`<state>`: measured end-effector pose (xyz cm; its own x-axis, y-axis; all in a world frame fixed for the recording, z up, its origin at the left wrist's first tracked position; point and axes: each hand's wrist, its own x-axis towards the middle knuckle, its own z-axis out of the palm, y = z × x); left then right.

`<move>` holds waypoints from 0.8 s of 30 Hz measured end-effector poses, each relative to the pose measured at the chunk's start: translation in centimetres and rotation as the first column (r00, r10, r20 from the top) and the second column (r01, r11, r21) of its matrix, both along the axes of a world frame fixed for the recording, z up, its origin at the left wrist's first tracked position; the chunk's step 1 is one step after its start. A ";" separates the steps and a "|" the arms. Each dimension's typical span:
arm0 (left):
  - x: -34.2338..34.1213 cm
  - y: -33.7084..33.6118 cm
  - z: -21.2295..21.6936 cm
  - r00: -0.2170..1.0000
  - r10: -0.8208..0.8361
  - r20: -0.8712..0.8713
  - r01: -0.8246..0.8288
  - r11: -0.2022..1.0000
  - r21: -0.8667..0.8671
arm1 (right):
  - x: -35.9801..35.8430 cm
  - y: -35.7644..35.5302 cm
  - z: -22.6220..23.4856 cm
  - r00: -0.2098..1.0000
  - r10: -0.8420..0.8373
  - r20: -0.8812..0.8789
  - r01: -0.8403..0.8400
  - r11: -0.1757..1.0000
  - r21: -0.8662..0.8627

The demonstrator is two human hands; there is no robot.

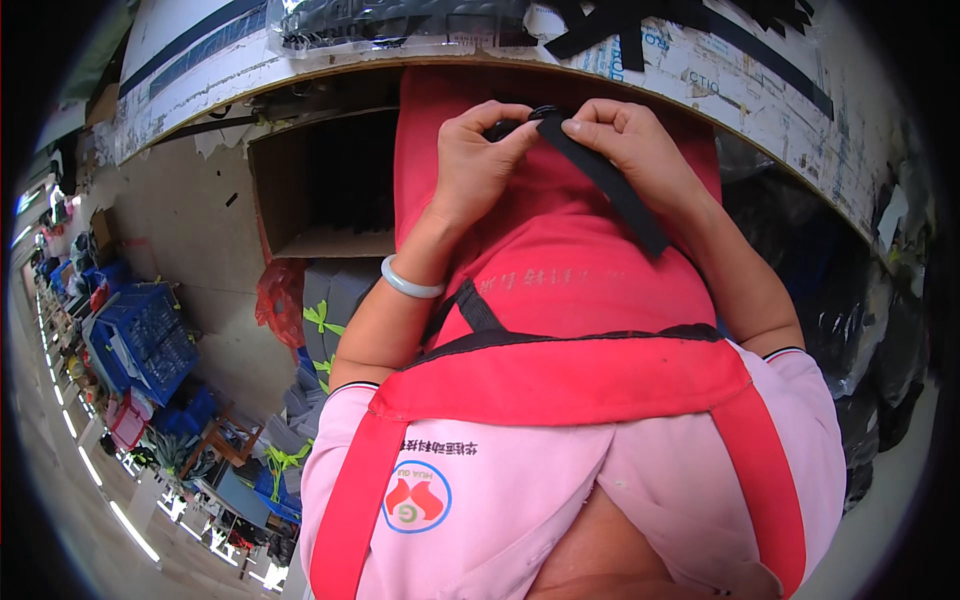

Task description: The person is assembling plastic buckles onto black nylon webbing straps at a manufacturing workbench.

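Above the red apron on my lap, both hands meet close to the table's front edge. A black strap [612,188] hangs from between them, its free end slanting down to the right over the apron. At its upper end sits a small dark curved piece [545,112], perhaps a ring or buckle; my fingers partly cover it. My left hand [478,165] is closed, thumb and forefinger pinching at that piece. My right hand [632,150] is closed too, its thumb pressing on the strap just beside it.
The worn white table edge [690,85] curves across the top, with black strips [600,35] and a clear plastic bag [400,30] on it. Below stands an open cardboard box [325,243]. Blue crates [150,340] are at the left, dark plastic-wrapped bundles [845,310] at the right.
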<state>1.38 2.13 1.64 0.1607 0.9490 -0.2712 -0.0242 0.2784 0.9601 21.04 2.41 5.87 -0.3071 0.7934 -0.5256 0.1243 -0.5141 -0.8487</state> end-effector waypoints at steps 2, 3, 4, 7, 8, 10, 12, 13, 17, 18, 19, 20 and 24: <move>0.1 0.1 0.0 0.997 -0.013 -0.072 0.022 0.993 0.120 | 0.0 0.1 -0.3 0.999 -0.031 -0.039 0.029 0.999 -0.031; 0.1 0.2 -0.1 0.990 -0.018 -0.143 0.052 0.970 0.236 | 0.0 0.0 -0.4 0.995 -0.063 -0.075 0.058 0.996 -0.064; 0.1 0.2 -0.2 0.990 -0.017 -0.142 0.051 0.971 0.234 | -0.2 -0.1 -0.2 0.995 -0.062 -0.075 0.057 0.996 -0.066; 0.2 0.5 -0.2 0.960 0.022 -0.279 0.105 0.896 0.431 | -0.9 -0.4 -0.2 0.958 -0.192 -0.212 0.163 0.976 -0.145; 0.2 0.5 -0.1 0.953 0.046 -0.300 0.108 0.874 0.474 | -1.1 -0.5 -0.8 0.938 -0.226 -0.263 0.197 0.972 -0.131; 0.2 0.7 0.0 0.945 0.070 -0.321 0.113 0.849 0.517 | -1.4 -0.6 -1.2 0.913 -0.258 -0.315 0.232 0.966 -0.118; 0.1 0.7 0.0 0.938 0.088 -0.334 0.127 0.811 0.571 | -1.6 -0.6 -1.3 0.895 -0.265 -0.360 0.249 0.964 -0.091; 0.1 0.6 0.0 0.938 0.088 -0.335 0.128 0.811 0.571 | -1.6 -0.5 -1.3 0.894 -0.266 -0.360 0.250 0.964 -0.091; 0.1 0.1 -0.2 0.956 0.079 -0.283 0.063 0.886 0.459 | -1.9 -0.6 -1.5 0.912 -0.276 -0.304 0.276 0.960 -0.043; 0.1 0.0 -0.2 0.976 0.071 -0.207 -0.004 0.950 0.311 | -2.0 -0.7 -1.6 0.917 -0.284 -0.279 0.289 0.957 -0.024; 0.2 -0.1 -0.2 0.976 0.071 -0.206 -0.003 0.950 0.312 | -2.1 -0.7 -1.5 0.917 -0.284 -0.279 0.289 0.957 -0.024; 0.2 -0.3 -0.2 0.971 0.086 -0.223 0.002 0.931 0.365 | -2.2 -0.6 -1.4 0.924 -0.285 -0.253 0.295 0.956 0.000; 0.4 -0.2 -0.3 0.949 0.113 -0.293 0.115 0.744 0.659 | -1.7 -0.1 -2.2 0.897 -0.269 -0.350 0.260 0.963 -0.073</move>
